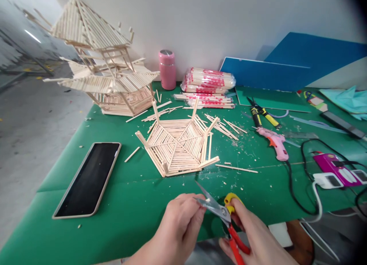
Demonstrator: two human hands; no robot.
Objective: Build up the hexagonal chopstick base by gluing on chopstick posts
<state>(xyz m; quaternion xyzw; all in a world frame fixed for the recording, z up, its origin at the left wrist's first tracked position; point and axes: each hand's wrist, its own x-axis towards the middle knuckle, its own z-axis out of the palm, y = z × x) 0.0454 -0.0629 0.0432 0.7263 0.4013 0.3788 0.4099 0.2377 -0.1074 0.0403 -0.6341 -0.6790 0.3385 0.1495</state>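
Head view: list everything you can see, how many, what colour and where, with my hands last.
Tiered wooden-stick pagoda model: one, pale, back left
Hexagonal wooden-stick platform with uprights: one, pale, centre
Black-screened phone: one, left
Metallic-lidded flask: one, pink, back
Plastic-wrapped stick packs: several, pale and red, beside flask
Loose sticks: many, pale, around platform
Flat boards: at least two, blue, back right
Cutters: one, black-yellow, right
Glue gun: one, pink, below cutters
Power strip: one, purple, far right
Folded shape: one, turquoise, far right
Table: one, green, beneath
Scissors: one, red-yellow handles, right hand
Left hand: one, bare, at blades
Right hand: one, bare, gripping scissors
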